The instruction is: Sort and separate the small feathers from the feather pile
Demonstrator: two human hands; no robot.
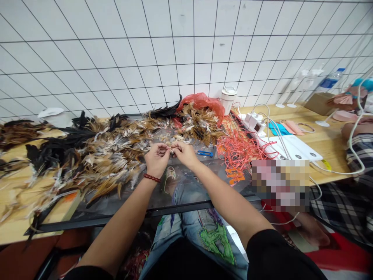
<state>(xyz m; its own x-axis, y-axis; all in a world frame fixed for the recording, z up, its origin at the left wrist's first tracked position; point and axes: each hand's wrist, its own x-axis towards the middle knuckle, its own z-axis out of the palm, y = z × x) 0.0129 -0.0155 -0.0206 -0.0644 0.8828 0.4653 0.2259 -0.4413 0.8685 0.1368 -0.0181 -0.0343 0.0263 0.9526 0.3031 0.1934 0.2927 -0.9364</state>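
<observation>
My left hand (157,158) and my right hand (185,154) meet above the dark, glossy work surface (140,198). The fingers of both are pinched together, tip to tip, around something small and tan that is too small to make out. A wide heap of brown, white and black feathers (101,163) spreads left of my left hand. Just right of my right hand lie blue thread snips (205,153). Behind the hands, more brown feathers (201,126) spill from a red plastic bag (201,102). A red bead bracelet (152,177) circles my left wrist.
Tangled pink-orange cords (239,149) lie on the right, near a white lidded cup (228,98). Beyond them are a power strip (254,122) with cables and a white flat device (291,147). Another person's plaid clothing (361,159) shows at far right. A tiled wall (183,50) closes the back.
</observation>
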